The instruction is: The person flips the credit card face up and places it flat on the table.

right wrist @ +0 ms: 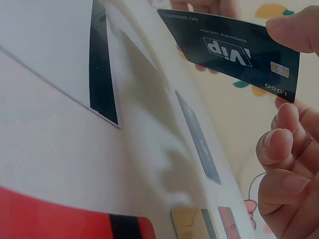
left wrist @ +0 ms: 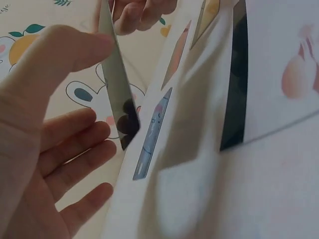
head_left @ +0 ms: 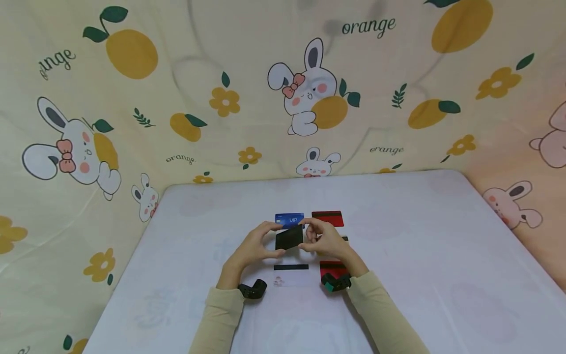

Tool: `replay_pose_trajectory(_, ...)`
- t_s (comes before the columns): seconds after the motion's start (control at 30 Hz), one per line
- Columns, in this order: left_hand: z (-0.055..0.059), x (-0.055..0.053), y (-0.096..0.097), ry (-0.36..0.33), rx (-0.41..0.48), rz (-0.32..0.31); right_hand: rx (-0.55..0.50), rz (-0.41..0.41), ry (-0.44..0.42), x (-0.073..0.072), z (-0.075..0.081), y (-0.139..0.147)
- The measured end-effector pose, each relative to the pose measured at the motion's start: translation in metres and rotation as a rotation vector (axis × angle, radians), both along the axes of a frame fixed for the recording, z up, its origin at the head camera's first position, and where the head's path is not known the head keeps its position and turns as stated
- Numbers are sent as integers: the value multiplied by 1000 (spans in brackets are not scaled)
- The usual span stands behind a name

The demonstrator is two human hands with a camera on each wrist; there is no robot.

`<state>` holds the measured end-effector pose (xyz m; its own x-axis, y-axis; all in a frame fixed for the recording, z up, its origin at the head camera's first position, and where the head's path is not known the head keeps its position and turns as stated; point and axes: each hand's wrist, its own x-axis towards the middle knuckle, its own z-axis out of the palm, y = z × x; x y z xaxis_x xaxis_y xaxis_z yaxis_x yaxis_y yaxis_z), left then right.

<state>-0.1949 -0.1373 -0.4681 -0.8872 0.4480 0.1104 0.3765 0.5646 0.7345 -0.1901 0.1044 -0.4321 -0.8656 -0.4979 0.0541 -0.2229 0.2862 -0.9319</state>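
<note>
Both hands hold a black VIP membership card [head_left: 289, 238] tilted above the table, one at each end. At its left end, the left hand [head_left: 256, 243] grips the card between thumb and fingers. The right hand [head_left: 326, 240] pinches the right end, thumb and forefinger on opposite edges, its other fingers curled beside the card. White "Vip" lettering and a chip show on the card's face [right wrist: 232, 52] in the right wrist view. Seen from the left wrist, the card [left wrist: 117, 82] stands nearly edge-on, with finger reflections on its glossy surface.
Behind the hands lie a blue VIP card [head_left: 289, 219] and a red card [head_left: 327, 218]. Nearer are a white card with a black stripe [head_left: 291, 277] and another red card [head_left: 331, 268]. The right hand partly hides a gold card [right wrist: 187, 225]. A printed cloth [head_left: 247, 98] hangs behind the table.
</note>
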Motion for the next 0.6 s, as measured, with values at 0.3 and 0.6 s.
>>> replay_pose_trajectory(0.3, 7, 4, 8, 58, 38, -40, 47, -16, 25, 5, 6, -3)
replay_pose_trajectory(0.6, 8, 6, 15, 101, 26, -72, 88, -16, 79, -9, -24, -5)
